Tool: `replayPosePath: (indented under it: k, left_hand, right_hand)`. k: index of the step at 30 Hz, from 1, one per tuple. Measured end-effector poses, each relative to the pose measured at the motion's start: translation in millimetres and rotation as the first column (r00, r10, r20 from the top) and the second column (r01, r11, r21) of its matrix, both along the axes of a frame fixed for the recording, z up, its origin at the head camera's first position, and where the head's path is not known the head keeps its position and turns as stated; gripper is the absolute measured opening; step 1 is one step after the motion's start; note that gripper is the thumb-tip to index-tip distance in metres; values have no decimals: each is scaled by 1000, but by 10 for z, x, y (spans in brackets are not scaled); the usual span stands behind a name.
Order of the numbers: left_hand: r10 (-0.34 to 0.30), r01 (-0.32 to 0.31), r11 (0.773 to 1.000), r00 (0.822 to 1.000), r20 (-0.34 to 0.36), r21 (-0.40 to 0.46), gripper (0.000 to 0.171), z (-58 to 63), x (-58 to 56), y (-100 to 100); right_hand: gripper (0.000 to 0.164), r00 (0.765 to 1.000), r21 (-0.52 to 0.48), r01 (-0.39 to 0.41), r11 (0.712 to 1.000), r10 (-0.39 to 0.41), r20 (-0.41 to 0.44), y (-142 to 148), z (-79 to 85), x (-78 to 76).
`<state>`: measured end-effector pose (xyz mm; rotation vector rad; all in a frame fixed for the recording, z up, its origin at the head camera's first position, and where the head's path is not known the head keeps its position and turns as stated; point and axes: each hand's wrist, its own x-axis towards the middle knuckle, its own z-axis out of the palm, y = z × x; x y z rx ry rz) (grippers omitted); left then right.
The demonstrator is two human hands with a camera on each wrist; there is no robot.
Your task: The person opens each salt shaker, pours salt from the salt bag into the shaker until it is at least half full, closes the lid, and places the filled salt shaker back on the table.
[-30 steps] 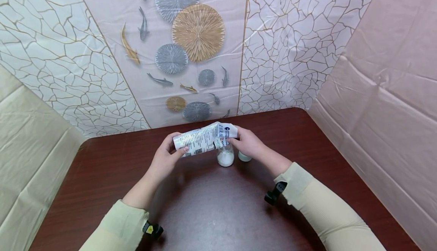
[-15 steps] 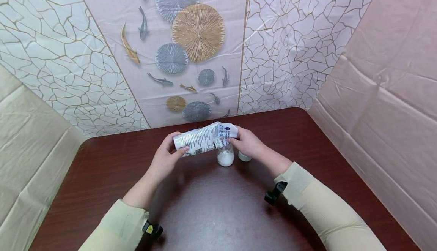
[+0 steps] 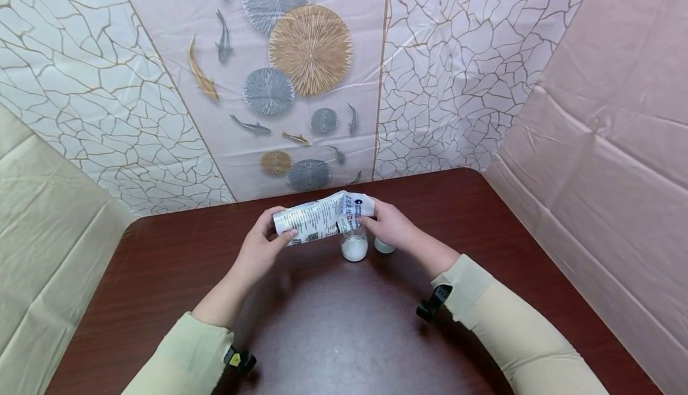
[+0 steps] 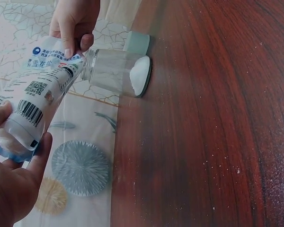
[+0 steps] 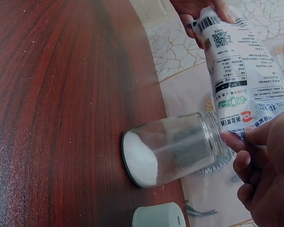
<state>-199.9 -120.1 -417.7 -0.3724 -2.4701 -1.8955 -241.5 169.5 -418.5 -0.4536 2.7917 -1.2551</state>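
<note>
Both hands hold a printed white plastic bag of salt (image 3: 314, 219) tilted over a glass jar (image 3: 355, 245). My left hand (image 3: 261, 245) grips the bag's bottom end, thumb on the near side. At its other end my right hand (image 3: 391, 226) pinches the bag's corner, right at the jar's mouth, as the right wrist view shows. The jar stands upright on the table with a sloping heap of white salt (image 5: 139, 161) in its bottom. Inside the glass, a faint pale streak (image 5: 187, 139) runs from the mouth towards the heap.
A pale green cap (image 5: 157, 216) stands on the table just right of the jar, partly under the right hand in the head view. White grains dot the dark red-brown table (image 4: 203, 142). Patterned sheets (image 3: 457, 72) rise behind the table's back edge and along both sides.
Hands, bag and jar hold almost the same positions throughout. The head view has shifted very slightly.
</note>
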Motion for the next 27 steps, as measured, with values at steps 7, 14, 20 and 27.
replayPosePath:
  k: [7,14,20,27]
  left_hand:
    - [-3,3,1000,1000,-3,0,45,16,9,5]
    - [-9,9,1000,1000,-1,-6,45,26,9,6]
    - [-8,8,1000,1000,11,-13,46,80,41,17]
    - [-8,8,1000,1000,0,-15,45,36,11,9]
  right_hand:
    - [36,1000,-6,-4,1000,4,3,-1,3,0]
    - [39,1000,16,-8,1000,8,-2,7,5,8]
    - [40,1000,19,-10,1000,10,-6,4,-1,6]
    - [42,1000,22,-11,1000,11,1,15,4,14]
